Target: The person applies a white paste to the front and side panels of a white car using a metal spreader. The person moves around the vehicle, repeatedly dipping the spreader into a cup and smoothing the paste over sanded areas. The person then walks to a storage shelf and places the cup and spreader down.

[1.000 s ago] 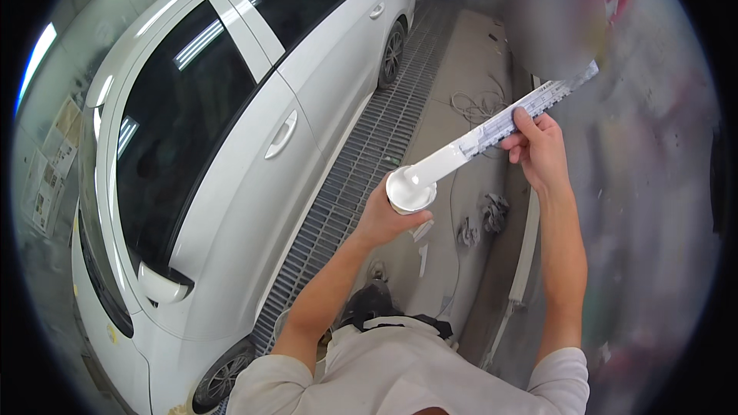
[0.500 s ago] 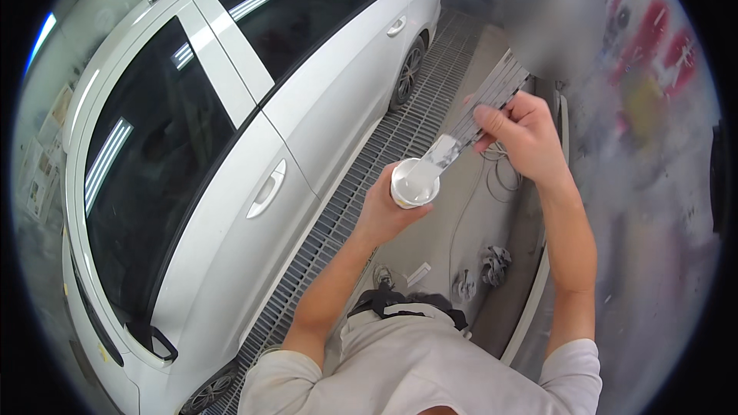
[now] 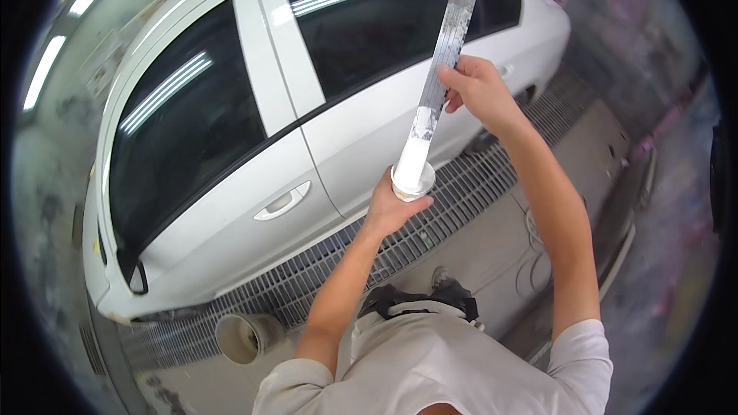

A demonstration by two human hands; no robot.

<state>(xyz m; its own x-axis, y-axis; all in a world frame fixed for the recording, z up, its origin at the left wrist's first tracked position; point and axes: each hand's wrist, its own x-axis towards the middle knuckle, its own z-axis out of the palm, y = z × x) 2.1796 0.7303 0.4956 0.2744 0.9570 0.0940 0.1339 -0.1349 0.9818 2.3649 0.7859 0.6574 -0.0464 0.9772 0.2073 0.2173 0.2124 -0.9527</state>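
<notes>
My left hand (image 3: 387, 209) is wrapped round a small white cup (image 3: 426, 186), holding it in front of my body. White liquid that looks like paint is in the cup. A long, flat paint mixing stick (image 3: 459, 15) with ruled markings stands tilted in it, its lower end coated white. Partway up the stick, my right hand (image 3: 483, 91) pinches it between thumb and fingers. How deep the stick's tip reaches is hidden by the cup wall and the coating.
A white car (image 3: 361, 138) stands close ahead and to the left, its doors shut. Floor grating (image 3: 315, 277) runs alongside it. A bucket (image 3: 247, 336) is on the floor at lower left. A hose or cable (image 3: 530, 261) lies coiled on the right.
My view has turned to the right-hand end of the car, and the bucket has come into view. The stick now stands steeper, its top end higher, with both hands keeping their holds.
</notes>
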